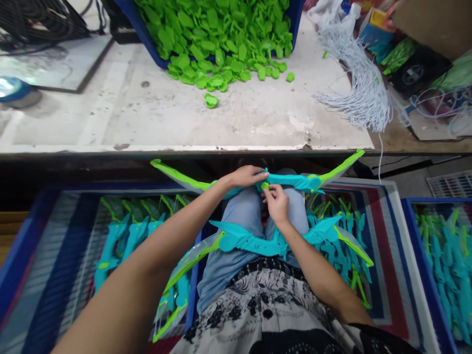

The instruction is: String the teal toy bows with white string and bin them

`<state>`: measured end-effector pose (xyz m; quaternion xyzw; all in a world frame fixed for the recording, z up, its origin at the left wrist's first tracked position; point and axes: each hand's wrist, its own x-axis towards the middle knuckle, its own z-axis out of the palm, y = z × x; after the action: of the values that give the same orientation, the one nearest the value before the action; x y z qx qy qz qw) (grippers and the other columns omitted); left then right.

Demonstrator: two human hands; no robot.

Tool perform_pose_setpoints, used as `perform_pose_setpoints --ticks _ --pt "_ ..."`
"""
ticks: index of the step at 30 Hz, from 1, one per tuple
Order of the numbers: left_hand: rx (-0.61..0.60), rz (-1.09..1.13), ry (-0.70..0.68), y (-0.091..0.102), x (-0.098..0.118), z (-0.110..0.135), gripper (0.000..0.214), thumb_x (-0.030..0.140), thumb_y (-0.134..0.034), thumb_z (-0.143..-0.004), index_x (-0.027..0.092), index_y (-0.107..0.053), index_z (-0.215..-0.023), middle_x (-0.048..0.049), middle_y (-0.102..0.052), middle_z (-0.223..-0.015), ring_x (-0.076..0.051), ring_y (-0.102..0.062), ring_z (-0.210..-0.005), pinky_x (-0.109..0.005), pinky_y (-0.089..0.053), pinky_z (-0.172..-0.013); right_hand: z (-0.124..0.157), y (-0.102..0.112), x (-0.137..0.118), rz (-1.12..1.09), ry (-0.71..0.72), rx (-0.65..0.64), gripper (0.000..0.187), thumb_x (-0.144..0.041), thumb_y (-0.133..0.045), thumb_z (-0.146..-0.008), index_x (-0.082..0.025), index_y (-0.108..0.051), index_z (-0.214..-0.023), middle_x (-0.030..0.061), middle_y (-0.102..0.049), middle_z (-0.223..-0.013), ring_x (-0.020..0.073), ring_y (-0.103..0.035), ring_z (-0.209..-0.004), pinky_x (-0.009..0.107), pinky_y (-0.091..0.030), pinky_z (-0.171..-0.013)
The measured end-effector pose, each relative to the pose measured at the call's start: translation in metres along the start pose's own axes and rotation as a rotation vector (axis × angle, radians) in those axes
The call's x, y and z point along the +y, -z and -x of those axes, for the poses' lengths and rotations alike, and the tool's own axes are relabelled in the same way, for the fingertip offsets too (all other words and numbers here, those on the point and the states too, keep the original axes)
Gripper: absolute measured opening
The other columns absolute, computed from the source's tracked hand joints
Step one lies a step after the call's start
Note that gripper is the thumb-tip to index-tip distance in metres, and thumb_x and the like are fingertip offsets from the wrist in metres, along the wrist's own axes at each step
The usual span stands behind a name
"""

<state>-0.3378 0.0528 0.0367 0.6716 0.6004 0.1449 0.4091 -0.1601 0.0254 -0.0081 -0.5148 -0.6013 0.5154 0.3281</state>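
Note:
A teal and green toy bow (pixel 306 181) lies across my knees below the table edge. My left hand (pixel 245 175) is closed over its middle grip from above. My right hand (pixel 276 203) is pinched on a small green plastic piece (pixel 264 186), held against the underside of the bow's grip. A second teal and green bow (pixel 254 239) rests across my lap nearer my body, under my right forearm.
A blue bin (pixel 155 51) spills many small green plastic pieces (pixel 224 73) onto the white table (pixel 147 118). A bundle of white strings (pixel 363 83) lies at the right. Blue crates (pixel 416 236) of finished bows flank my legs on both sides.

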Motion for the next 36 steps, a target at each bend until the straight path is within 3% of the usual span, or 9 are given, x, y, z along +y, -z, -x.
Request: perform_pose_setpoints --ticks 6,10,14,20,24,27,30,32,36 --pt "-0.001 -0.024 0.006 -0.001 -0.005 -0.002 0.056 0.061 -0.065 -0.064 0.013 -0.063 -0.094 -0.0036 -0.064 -0.081 -0.018 -0.055 -0.073 -0.025 -0.034 -0.061 0.003 -0.005 0.000 0.025 -0.042 0.053 0.028 -0.040 -0.058 -0.081 -0.022 -0.041 -0.093 -0.0034 -0.067 -0.062 0.0138 -0.063 -0.050 0.024 -0.047 -0.055" --pt "0.026 -0.043 -0.008 -0.003 -0.004 -0.001 0.048 0.060 -0.061 -0.068 0.014 -0.060 -0.080 -0.0012 -0.057 -0.071 -0.016 -0.050 -0.066 -0.025 -0.030 -0.058 -0.001 -0.003 0.011 0.063 -0.105 0.060 0.037 -0.047 -0.062 -0.077 -0.022 -0.041 -0.094 -0.0051 -0.061 -0.060 0.0148 -0.060 -0.051 0.024 -0.045 -0.053" --pt "0.050 -0.031 -0.022 -0.005 -0.004 -0.002 0.042 0.057 -0.061 -0.070 0.015 -0.057 -0.075 0.0005 -0.053 -0.066 -0.014 -0.048 -0.062 -0.024 -0.028 -0.056 -0.012 -0.003 0.026 0.008 -0.099 -0.072 0.033 -0.052 -0.057 -0.075 -0.022 -0.043 -0.079 -0.0033 -0.058 -0.064 0.0136 -0.057 -0.059 0.024 -0.045 -0.055" --pt "0.082 -0.106 0.027 -0.009 -0.004 -0.004 0.040 0.052 -0.062 -0.075 0.014 -0.064 -0.087 -0.0029 -0.063 -0.073 -0.018 -0.057 -0.068 -0.025 -0.035 -0.058 -0.020 0.002 0.022 0.121 -0.066 -0.082 0.028 -0.047 -0.053 -0.078 -0.021 -0.045 -0.071 -0.0027 -0.056 -0.062 0.0119 -0.051 -0.059 0.022 -0.038 -0.054" --pt "0.197 -0.253 0.035 -0.027 0.007 0.015 0.045 0.048 -0.062 -0.082 0.021 -0.061 -0.118 -0.0071 -0.068 -0.106 -0.024 -0.063 -0.095 -0.028 -0.046 -0.074 -0.020 0.037 -0.017 0.497 0.028 -0.382 0.021 -0.033 -0.063 -0.076 -0.019 -0.054 -0.063 -0.0006 -0.058 -0.056 0.0134 -0.052 -0.056 0.023 -0.033 -0.052" --pt "0.267 -0.375 -0.015 -0.057 0.016 0.035 0.041 0.036 -0.050 -0.092 0.021 -0.055 -0.129 -0.0117 -0.066 -0.114 -0.027 -0.061 -0.103 -0.036 -0.048 -0.084 -0.035 0.052 -0.066 0.530 0.229 -0.673 0.019 -0.028 -0.063 -0.078 -0.019 -0.063 -0.062 -0.0007 -0.060 -0.055 0.0136 -0.054 -0.054 0.023 -0.034 -0.054" --pt "0.317 -0.454 -0.032 -0.090 0.020 0.050 0.044 0.025 -0.041 -0.095 0.027 -0.048 -0.138 -0.0154 -0.059 -0.126 -0.030 -0.059 -0.107 -0.046 -0.048 -0.089 -0.072 0.022 -0.118 0.571 0.457 -0.506 0.028 -0.029 -0.049 -0.091 -0.019 -0.069 -0.073 0.0011 -0.064 -0.064 0.0159 -0.060 -0.064 0.026 -0.042 -0.064" --pt "0.322 -0.467 -0.060 -0.105 0.021 0.057 0.050 0.022 -0.043 -0.094 0.035 -0.043 -0.142 -0.0145 -0.047 -0.142 -0.033 -0.053 -0.120 -0.051 -0.046 -0.095 -0.105 -0.020 -0.145 0.656 0.559 -0.332 0.025 -0.028 -0.049 -0.093 -0.017 -0.071 -0.086 0.0052 -0.067 -0.080 0.0199 -0.063 -0.082 0.029 -0.045 -0.077" --pt "0.261 -0.436 -0.077 -0.114 0.024 0.064 0.059 0.027 -0.057 -0.089 0.039 -0.038 -0.144 -0.0128 -0.024 -0.158 -0.040 -0.026 -0.143 -0.059 -0.037 -0.105 -0.167 -0.112 -0.174 0.791 0.616 -0.261 0.033 -0.029 -0.054 -0.093 -0.014 -0.064 -0.120 0.0143 -0.059 -0.120 0.0272 -0.053 -0.114 0.037 -0.044 -0.095"
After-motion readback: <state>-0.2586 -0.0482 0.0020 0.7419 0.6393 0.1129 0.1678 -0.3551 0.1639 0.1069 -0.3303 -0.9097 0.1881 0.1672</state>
